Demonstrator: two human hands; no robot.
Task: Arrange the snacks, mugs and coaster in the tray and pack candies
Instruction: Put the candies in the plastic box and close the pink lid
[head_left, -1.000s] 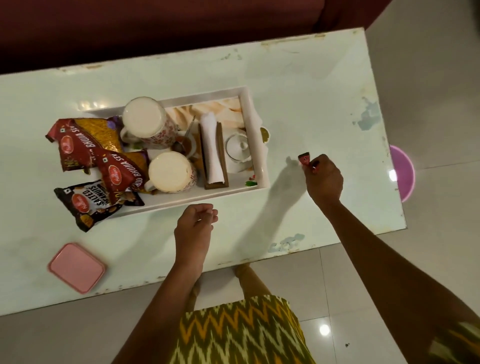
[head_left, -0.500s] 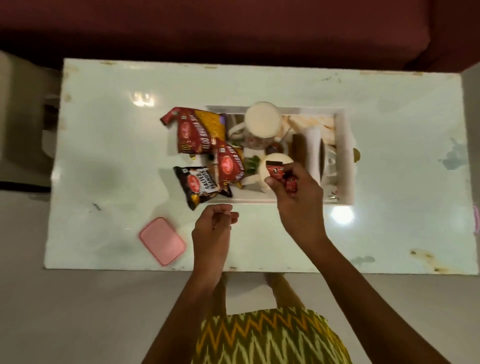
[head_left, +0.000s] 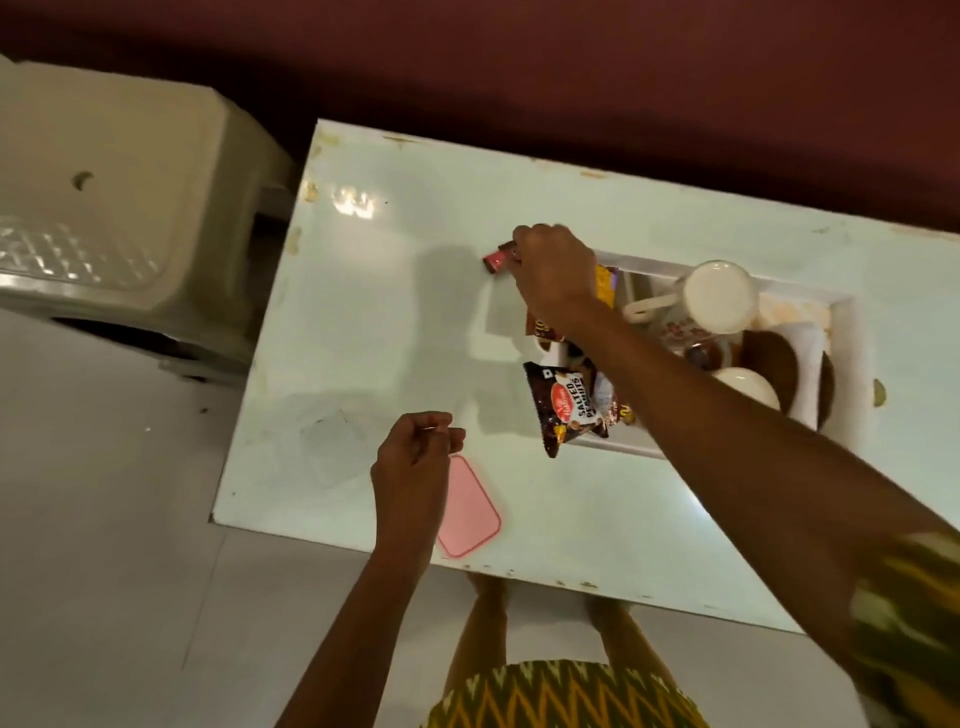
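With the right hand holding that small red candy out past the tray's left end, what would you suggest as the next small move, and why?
Probably bring the right hand and its red candy toward the pink container at the near edge. The candy hangs over bare table, outside the white tray, and the container sits closed beside the left hand.

Pale, glossy counter (head_left: 363, 322), edges chipped. White tray (head_left: 847, 332) rests on its right half; pink lid (head_left: 470, 512) lies flat near the front edge. Left half bare.

Home living room, maroon sofa (head_left: 571, 78), white coffee table (head_left: 363, 338), tiled floor (head_left: 104, 571)
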